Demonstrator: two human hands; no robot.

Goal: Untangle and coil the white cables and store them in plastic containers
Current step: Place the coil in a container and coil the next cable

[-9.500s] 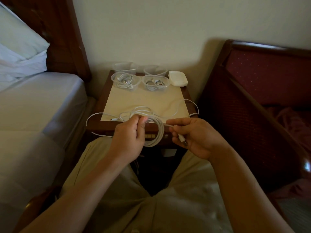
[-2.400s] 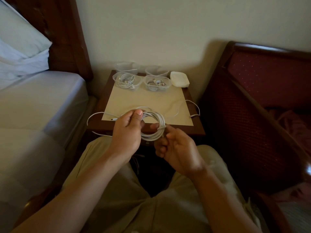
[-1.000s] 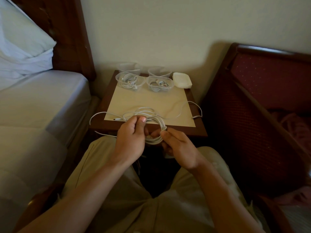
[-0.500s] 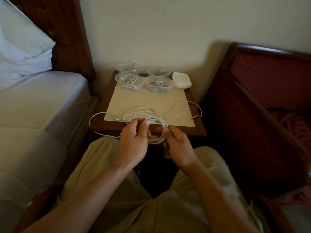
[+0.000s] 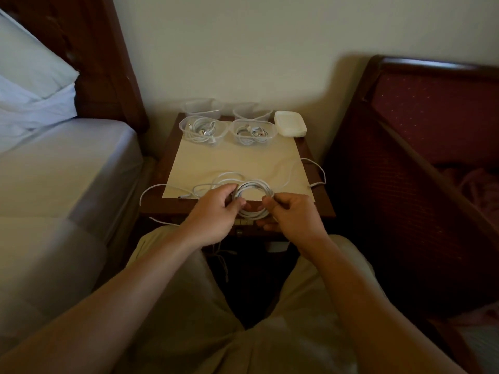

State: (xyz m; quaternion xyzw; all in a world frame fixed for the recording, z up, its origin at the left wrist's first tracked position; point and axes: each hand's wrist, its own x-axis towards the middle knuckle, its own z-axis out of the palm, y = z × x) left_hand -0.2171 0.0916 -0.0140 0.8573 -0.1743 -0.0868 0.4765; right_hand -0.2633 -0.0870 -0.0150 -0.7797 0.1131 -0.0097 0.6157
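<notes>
A coil of white cable (image 5: pixel 253 188) hangs over the front edge of the wooden nightstand (image 5: pixel 322 209). My left hand (image 5: pixel 216 213) grips the coil's left side and my right hand (image 5: pixel 293 215) pinches its right side. A second loose white cable (image 5: pixel 293 171) trails across the beige mat (image 5: pixel 237 160) and off both sides. At the back stand two clear plastic containers (image 5: pixel 202 129) (image 5: pixel 252 132), each with a coiled white cable inside. Behind them are two empty clear containers (image 5: pixel 202 106) (image 5: pixel 252 112).
A stack of white lids (image 5: pixel 290 126) sits at the nightstand's back right corner. A bed with white sheets (image 5: pixel 54 168) lies close on the left, a dark red upholstered bed frame (image 5: pixel 421 157) on the right. My knees are below the nightstand.
The coil has grown tighter as the loose tail was wound in. My right hand has shifted from under the coil to its right side.
</notes>
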